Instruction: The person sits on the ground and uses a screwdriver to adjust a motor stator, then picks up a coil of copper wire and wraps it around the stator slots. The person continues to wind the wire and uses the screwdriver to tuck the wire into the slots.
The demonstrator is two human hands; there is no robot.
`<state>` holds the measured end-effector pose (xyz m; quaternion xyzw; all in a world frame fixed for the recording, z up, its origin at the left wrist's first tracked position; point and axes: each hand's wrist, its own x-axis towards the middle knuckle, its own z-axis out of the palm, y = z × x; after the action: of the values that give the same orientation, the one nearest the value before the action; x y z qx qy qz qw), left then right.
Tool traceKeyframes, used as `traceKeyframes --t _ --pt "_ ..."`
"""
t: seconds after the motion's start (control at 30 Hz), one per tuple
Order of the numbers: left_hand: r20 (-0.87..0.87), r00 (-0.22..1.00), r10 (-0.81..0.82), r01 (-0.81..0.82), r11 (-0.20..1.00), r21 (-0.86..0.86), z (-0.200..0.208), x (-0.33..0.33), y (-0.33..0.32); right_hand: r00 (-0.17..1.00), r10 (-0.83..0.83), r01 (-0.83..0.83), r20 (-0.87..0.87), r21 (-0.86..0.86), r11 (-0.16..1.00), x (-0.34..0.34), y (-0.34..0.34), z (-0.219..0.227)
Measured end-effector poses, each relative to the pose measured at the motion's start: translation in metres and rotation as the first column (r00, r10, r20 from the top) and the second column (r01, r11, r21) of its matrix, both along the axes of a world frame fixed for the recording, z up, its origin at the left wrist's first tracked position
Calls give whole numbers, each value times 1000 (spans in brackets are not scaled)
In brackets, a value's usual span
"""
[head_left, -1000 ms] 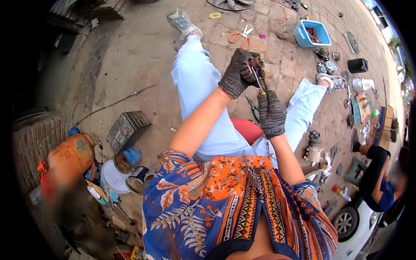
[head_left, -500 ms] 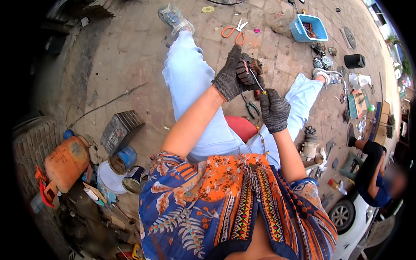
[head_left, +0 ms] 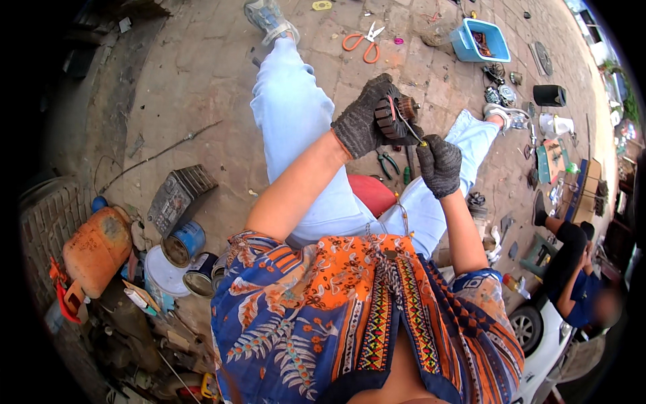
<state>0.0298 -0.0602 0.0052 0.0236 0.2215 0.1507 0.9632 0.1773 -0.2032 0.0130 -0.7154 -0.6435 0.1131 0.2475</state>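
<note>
Gloved in dark grey knit, my left hand (head_left: pixel 363 116) is wrapped round a motor armature (head_left: pixel 389 122), a slotted dark core with a copper-coloured end. Out of my right hand (head_left: pixel 440 167), also gloved and closed, comes the thin metal shaft of a screwdriver (head_left: pixel 412 132). Its tip reaches the armature's slotted side; the grip is mostly hidden in my fist. Below the armature, pliers with dark green handles (head_left: pixel 387 165) lie on the paving beside a green-handled tool (head_left: pixel 407 175). Orange-handled scissors (head_left: pixel 363 42) rest beyond my hands.
A blue basin (head_left: pixel 480 42) with copper-coloured scraps stands at the far right, near scattered motor parts (head_left: pixel 501 94). At left are an orange tank (head_left: pixel 98 250), a dark battery-like case (head_left: pixel 176 202) and several cans (head_left: pixel 184 244). Another person (head_left: pixel 577 269) sits at right.
My right hand has moved slightly right and down. The armature has shifted a little right and turned, showing more of its copper-coloured end. The green-handled tool has come into sight.
</note>
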Motion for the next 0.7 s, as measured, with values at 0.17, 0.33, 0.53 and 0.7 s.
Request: traceKeyframes --t 0.17,0.33,0.53,0.7 --pt "40 983 180 -184 946 268 -32 8 0 992 -127 127 -10 -20 992 -19 -2 2" --pt "-237 941 240 -185 955 232 -2 12 -5 991 -131 134 -42 73 988 -36 4 23" --pt "578 812 78 -115 993 27 -31 2 8 897 -268 274 -351 -33 961 -29 -9 19" --pt "373 923 90 -50 992 -116 -46 -5 3 832 -310 287 -461 -120 950 -43 -23 18"
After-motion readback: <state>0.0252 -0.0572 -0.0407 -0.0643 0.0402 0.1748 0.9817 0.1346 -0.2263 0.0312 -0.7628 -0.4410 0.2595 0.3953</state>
